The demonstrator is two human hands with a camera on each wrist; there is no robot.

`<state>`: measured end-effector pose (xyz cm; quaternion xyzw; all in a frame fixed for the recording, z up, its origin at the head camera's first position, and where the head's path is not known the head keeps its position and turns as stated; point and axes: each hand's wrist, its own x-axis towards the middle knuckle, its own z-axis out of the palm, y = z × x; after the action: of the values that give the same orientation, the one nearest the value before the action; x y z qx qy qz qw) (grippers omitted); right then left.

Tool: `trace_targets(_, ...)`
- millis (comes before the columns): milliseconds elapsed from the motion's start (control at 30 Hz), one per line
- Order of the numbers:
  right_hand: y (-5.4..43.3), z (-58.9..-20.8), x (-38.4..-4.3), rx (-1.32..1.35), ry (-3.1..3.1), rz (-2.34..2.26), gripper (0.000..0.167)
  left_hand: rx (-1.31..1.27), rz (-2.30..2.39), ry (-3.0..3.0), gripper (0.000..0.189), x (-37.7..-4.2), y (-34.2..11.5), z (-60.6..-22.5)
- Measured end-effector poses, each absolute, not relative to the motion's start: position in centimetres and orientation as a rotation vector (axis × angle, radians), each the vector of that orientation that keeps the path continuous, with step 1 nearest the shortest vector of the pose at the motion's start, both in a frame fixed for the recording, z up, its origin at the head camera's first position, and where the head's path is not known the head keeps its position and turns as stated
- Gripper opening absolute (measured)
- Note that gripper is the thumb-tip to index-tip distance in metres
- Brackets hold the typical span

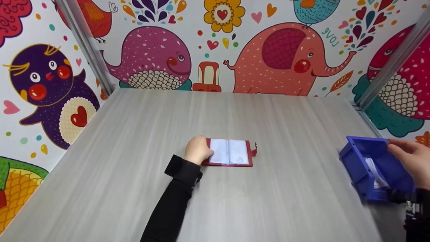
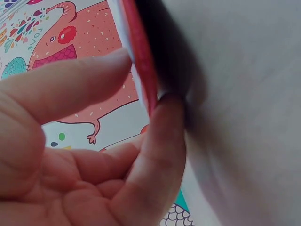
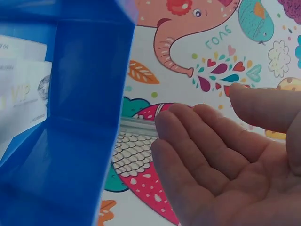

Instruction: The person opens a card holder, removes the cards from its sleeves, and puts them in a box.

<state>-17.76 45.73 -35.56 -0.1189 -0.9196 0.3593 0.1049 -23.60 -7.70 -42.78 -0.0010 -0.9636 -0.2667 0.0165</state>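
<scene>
A small red card holder (image 1: 250,158) lies spread open in the middle of the table, with clear-looking whitish sleeves (image 1: 239,152) and a strap with a snap on its right side. My left hand (image 1: 198,150) pinches its left edge, thumb on top and a finger underneath, as the left wrist view shows. At the far right a blue bin (image 1: 361,178) holds several white cards (image 3: 21,87), one printed "VIP". Beside the bin's rim is my right hand (image 3: 225,160), its fingers loosely extended, palm showing, nothing in it.
The pale wood-grain table (image 1: 151,111) is bounded by printed walls with cartoon animals (image 1: 282,60). Metal posts (image 1: 89,47) stand at the back corners. The bin sits at the table's right edge.
</scene>
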Motion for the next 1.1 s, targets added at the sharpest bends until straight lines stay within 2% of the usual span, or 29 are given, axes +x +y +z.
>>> trace_targets(200,43.6,-34.3,-17.4,-0.392,-2.826,0.956,0.056,-0.001,-0.830,-2.999,0.026,-23.6,-7.7,-42.8)
trace_targets(700,40.1,-32.8,-16.9,-0.256,-2.967,1.020,0.072,0.010,-0.836,-3.006,0.026,-23.6,-7.7,-42.7)
trace_targets(867,38.9,-33.0,-17.1,-0.177,-3.003,1.033,0.074,0.010,-0.832,-3.006,0.026,-23.6,-7.7,-42.7)
trace_targets(1100,37.2,-33.4,-17.3,-0.012,-2.993,0.975,0.066,0.002,-0.838,-3.003,0.027,-23.7,-7.8,-42.8)
